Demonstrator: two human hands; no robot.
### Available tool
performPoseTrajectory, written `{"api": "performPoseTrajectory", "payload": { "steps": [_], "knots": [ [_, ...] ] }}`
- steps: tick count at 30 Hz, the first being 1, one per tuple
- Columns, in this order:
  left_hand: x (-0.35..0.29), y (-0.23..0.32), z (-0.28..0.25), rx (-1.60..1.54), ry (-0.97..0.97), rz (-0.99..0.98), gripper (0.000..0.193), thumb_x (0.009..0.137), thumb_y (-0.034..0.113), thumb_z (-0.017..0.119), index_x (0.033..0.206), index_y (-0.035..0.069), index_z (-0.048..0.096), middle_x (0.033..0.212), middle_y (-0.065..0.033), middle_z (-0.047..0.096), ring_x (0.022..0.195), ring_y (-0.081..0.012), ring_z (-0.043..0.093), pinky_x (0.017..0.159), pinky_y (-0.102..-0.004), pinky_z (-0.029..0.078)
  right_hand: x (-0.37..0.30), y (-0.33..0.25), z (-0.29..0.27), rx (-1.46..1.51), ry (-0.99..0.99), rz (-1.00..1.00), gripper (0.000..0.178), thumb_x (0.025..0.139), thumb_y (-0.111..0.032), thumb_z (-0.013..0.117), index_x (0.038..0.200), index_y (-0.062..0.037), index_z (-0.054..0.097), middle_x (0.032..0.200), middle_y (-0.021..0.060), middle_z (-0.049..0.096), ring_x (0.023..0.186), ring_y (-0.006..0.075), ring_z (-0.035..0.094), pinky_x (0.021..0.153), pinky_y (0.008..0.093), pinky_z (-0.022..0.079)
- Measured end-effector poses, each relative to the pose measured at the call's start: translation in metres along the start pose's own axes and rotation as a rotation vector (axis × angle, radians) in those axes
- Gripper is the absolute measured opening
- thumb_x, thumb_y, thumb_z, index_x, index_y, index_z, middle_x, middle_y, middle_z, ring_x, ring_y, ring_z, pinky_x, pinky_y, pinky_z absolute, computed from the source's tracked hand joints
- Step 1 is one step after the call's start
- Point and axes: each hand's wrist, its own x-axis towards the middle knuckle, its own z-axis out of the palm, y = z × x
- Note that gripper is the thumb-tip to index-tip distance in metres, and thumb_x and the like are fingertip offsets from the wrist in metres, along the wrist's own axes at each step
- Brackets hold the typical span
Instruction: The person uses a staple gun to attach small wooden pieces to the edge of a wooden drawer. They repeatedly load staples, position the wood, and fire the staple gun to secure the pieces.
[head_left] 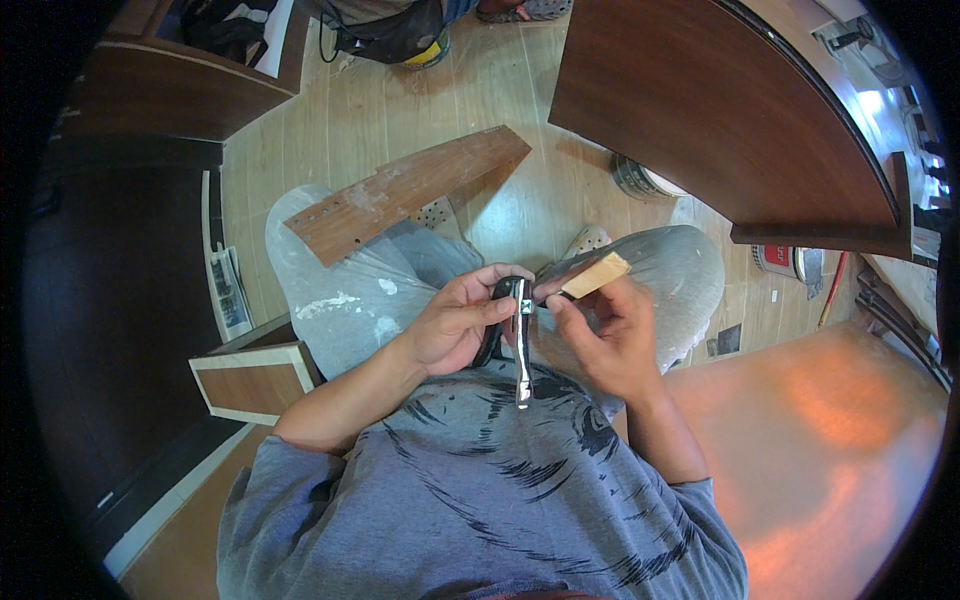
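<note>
My left hand (462,318) is closed around a black hand tool (523,345) with a shiny chrome lever, shaped like a staple gun, held upright in front of my shirt. My right hand (612,335) pinches a small, flat tan piece (598,275) like a little cardboard box, close to the tool's top end. Something dark shows beside the tan piece at my fingertips, too small to make out. Between my knees and the floor, a brown wooden board (410,187) with small holes at one end leans across my left knee.
A large brown panel (720,110) stands at the far right, with a paint can (645,178) beside it. Another can (785,262) sits farther right. By my left hip is a wooden drawer-like box (255,380). Dark cabinets (130,320) line the left. A person's foot (525,10) shows at the top.
</note>
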Motion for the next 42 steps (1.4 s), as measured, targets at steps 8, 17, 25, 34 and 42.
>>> {"api": "performPoseTrajectory", "payload": {
  "steps": [8,17,25,34,42],
  "knots": [
    [0.0,0.001,0.005,0.007,0.032,0.012,0.04,0.102,0.013,0.066,0.138,0.002,0.052,0.109,-0.0069,0.066,0.092,-0.0146,0.066,0.079,-0.0305,0.056,0.012,0.002,-0.008,-0.066,-0.184,-0.069,0.01,0.084,0.002,0.067,0.093,-0.0008,0.071,0.082,0.0068,0.057,0.063,0.0192,0.054,0.062,0.0303,0.044],
    [0.0,-0.001,0.014,0.158,0.156,0.075,0.037,0.098,0.007,0.07,0.132,0.0,0.057,0.113,-0.0063,0.067,0.091,-0.0106,0.064,0.078,-0.026,0.053,0.005,-0.008,-0.004,-0.249,-0.108,0.039,0.01,0.083,-0.003,0.077,0.093,-0.0012,0.074,0.08,0.0062,0.063,0.065,0.0123,0.058,0.057,0.0282,0.043],
    [-0.006,0.035,0.055,0.465,0.301,0.066,0.034,0.096,0.008,0.074,0.127,0.002,0.062,0.107,-0.0048,0.07,0.089,-0.0086,0.066,0.073,-0.0259,0.056,0.011,0.023,0.001,0.791,-0.028,0.546,0.039,0.097,-0.009,0.049,0.129,0.0101,0.061,0.118,0.0173,0.07,0.102,0.022,0.068,0.091,0.0347,0.056],
    [-0.005,0.075,0.114,1.546,0.257,0.117,0.033,0.084,0.0,0.073,0.116,0.002,0.069,0.107,-0.0186,0.074,0.096,-0.0351,0.074,0.081,-0.0381,0.057,0.003,0.042,0.031,1.295,-0.221,0.702,0.05,0.094,-0.02,0.053,0.135,0.0075,0.06,0.102,0.0074,0.064,0.088,0.015,0.06,0.101,0.0382,0.052],
    [-0.021,0.097,0.127,1.449,0.385,0.143,0.032,0.083,0.003,0.077,0.114,0.001,0.069,0.096,-0.0174,0.074,0.087,-0.0257,0.074,0.076,-0.0351,0.056,0.0,0.038,0.034,1.449,-0.305,0.63,0.055,0.098,-0.022,0.051,0.144,0.0086,0.048,0.137,0.0206,0.061,0.128,0.0314,0.06,0.115,0.0447,0.044]
  ]
}}
